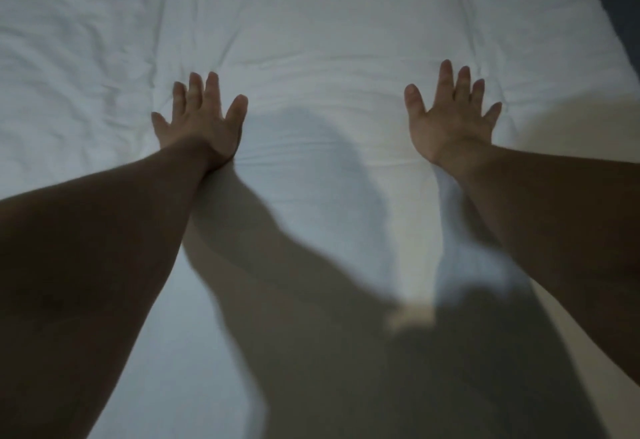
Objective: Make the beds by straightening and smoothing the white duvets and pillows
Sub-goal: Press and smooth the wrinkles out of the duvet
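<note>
From my feed, the white duvet [329,16] fills almost the whole view, spread out over the bed and running away from me toward the far edge. My left hand [202,125] lies flat on it with the fingers straight and fanned, gripping nothing. My right hand [450,123] lies the same way, well apart from the left, palm down and released against the cloth. I judge this to be the middle of a smoothing pass on this bed. The stretch nearest me, under and between my forearms, looks fairly even, though my own shadows cover much of it and I cannot vouch for every fold there. Ahead of my fingertips the job is not done: a long shallow crease [311,59] runs across between the two hands, and a broad patch of rumpled wrinkles [69,58] covers the far left of the duvet. The far right reads smoother up to the edge, where a dark strip [620,16] shows beyond the bed; I cannot tell what it is. No pillow is in view, so I would count the pillows and any other bed as work left.
</note>
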